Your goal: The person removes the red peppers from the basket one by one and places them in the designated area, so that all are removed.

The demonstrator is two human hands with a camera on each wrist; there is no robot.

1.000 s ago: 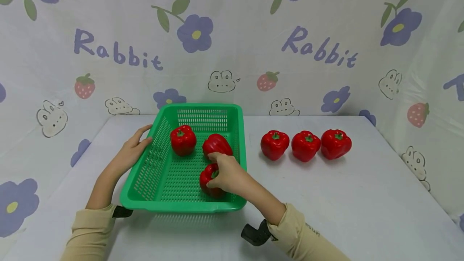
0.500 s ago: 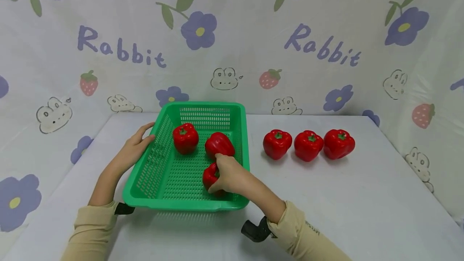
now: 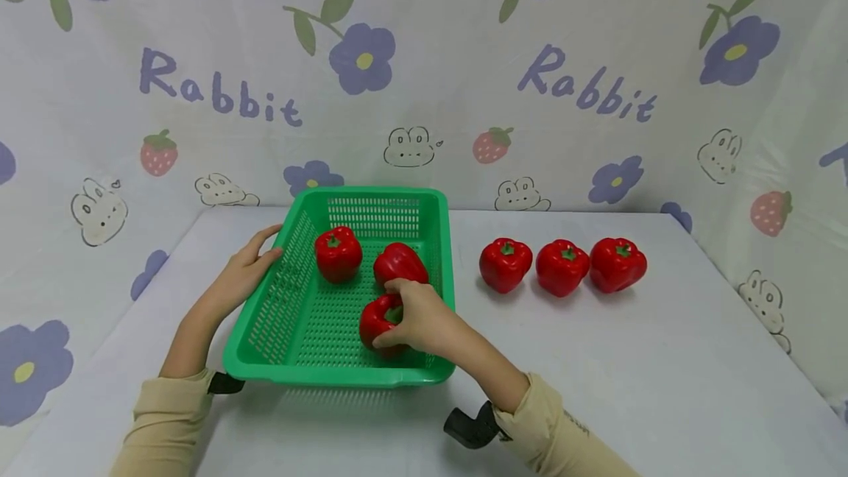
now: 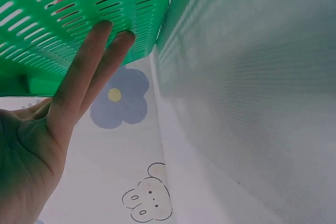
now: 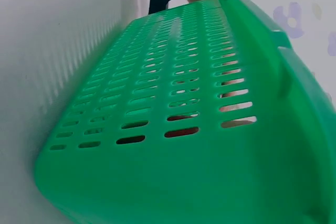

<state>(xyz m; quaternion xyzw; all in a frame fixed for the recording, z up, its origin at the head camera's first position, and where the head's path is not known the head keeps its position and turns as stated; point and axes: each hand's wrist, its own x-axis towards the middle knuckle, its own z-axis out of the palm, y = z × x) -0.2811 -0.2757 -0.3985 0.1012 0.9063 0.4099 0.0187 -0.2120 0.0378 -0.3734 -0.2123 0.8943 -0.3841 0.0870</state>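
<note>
In the head view, my right hand [image 3: 424, 319] reaches over the near right side of a green plastic basket [image 3: 338, 375]. Its thumb and fingers grip a glossy red bell pepper [image 3: 374, 324] whose green stem is partly covered by the hand. Two more peppers lie in the basket: an upright one [image 3: 338, 256] at the left and a tipped one [image 3: 400, 263] just behind my fingers. My left hand [image 3: 241, 274] rests at the basket's left side. The left wrist view shows straight fingers [image 4: 86, 72] against the slotted outer wall. In the right wrist view the basket wall hides my right hand.
Right of the basket, three red bell peppers, the left one [image 3: 506, 265], the middle one [image 3: 562, 269] and the right one [image 3: 617, 265], stand in a row on the white table [image 3: 596, 374]. A patterned curtain [image 3: 424, 79] hangs behind the table.
The gripped bell pepper and my right hand have shifted slightly left in the basket over the last half second. The left hand and the other peppers hold their places.
</note>
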